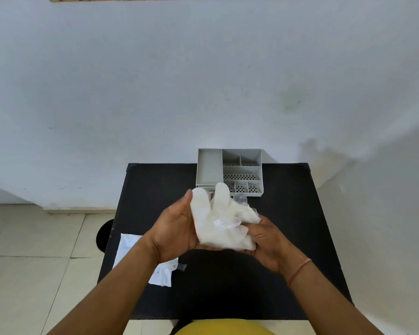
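Observation:
Over the middle of a black table (288, 238) I hold a white glove (218, 218) between both hands, its fingers pointing up and away. My left hand (177, 228) cups the glove from the left, thumb up along its side. My right hand (266, 240) grips its crumpled lower right part, where a bit of clear plastic wrapping (228, 223) shows.
A grey organiser tray (208, 168) with several compartments stands at the table's far edge against the white wall. A white paper or flat packet (160, 269) lies on the table's left part, under my left forearm. Pale floor tiles lie to the left.

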Available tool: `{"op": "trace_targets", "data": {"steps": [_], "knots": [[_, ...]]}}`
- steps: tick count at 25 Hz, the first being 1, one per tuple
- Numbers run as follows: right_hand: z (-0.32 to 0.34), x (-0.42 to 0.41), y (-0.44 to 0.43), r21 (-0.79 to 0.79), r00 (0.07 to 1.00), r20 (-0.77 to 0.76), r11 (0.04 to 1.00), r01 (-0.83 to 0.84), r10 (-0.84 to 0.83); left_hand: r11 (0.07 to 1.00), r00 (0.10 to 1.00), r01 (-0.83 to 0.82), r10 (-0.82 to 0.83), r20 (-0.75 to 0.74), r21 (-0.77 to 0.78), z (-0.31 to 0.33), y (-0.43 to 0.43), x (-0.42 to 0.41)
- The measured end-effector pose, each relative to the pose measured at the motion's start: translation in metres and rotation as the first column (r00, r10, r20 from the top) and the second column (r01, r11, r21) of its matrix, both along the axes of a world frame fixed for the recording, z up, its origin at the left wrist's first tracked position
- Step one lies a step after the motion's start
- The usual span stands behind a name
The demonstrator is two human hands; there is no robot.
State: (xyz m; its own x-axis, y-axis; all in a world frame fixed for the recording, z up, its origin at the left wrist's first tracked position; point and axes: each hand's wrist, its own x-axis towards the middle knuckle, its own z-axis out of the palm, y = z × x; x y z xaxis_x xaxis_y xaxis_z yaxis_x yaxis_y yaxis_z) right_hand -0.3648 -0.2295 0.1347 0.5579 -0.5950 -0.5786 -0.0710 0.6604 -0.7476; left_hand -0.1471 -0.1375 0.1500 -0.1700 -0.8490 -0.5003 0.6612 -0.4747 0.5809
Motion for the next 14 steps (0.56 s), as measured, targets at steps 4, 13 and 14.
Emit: {"op": "trace_targets", "data": {"steps": [4,13,14], "knots": [[-0.005,-0.017,-0.013,0.061,0.991,0.101,0.994,-0.095,0.088,0.997,0.994,0.072,-0.069,0.089,-0.033,-0.002,-0.001,-0.003],[-0.008,-0.030,-0.027,0.089,0.961,0.109,0.960,-0.265,0.255,0.994,0.582,0.021,-0.100,0.807,0.108,-0.025,-0.022,-0.038],[-0.008,-0.033,-0.028,0.076,0.955,0.105,0.956,-0.284,0.276,0.991,0.647,0.031,-0.118,0.753,0.129,-0.025,-0.022,-0.038]]}}
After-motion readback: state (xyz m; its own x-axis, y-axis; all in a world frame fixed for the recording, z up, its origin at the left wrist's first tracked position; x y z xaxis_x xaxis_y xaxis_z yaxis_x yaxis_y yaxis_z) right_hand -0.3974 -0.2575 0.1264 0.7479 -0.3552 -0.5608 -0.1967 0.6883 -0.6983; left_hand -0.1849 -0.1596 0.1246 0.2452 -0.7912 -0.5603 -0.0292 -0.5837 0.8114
